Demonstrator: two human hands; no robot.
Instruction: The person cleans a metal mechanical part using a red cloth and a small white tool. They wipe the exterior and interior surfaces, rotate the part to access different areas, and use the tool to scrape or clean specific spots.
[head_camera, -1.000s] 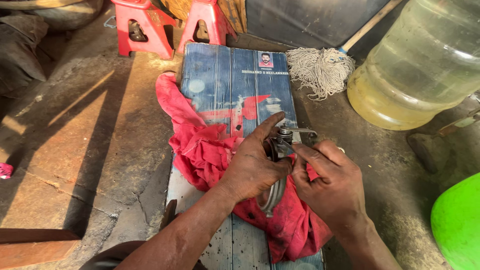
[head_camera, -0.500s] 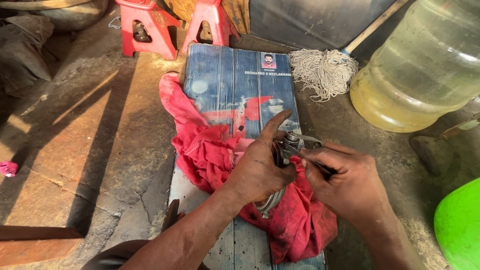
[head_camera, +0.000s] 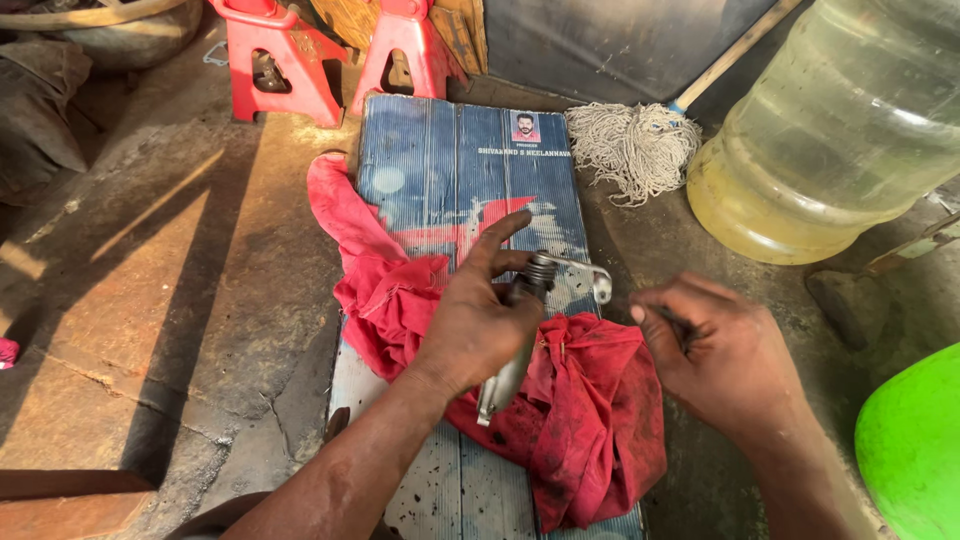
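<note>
Here the left hand (head_camera: 480, 325) grips a metal part (head_camera: 520, 330) over the red cloth (head_camera: 590, 410); the right hand (head_camera: 715, 360) curls shut, apart.

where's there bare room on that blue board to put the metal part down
The far end of the blue board is bare, between the red stands and the red rag. A strip near the front edge, left of the rag, is also free. The middle is crowded: the left hand holds the metal part over the rag, beside the right hand.

Clamp (head_camera: 520, 330): bare grey metal, dull sheen, grimy. Rag (head_camera: 590, 400): red woven cloth, matt, oil-stained; board (head_camera: 450, 170) under it is ribbed, printed, scuffed. Floor (head_camera: 200, 280): rough concrete; jug (head_camera: 840, 130): glossy clear plastic.
</note>
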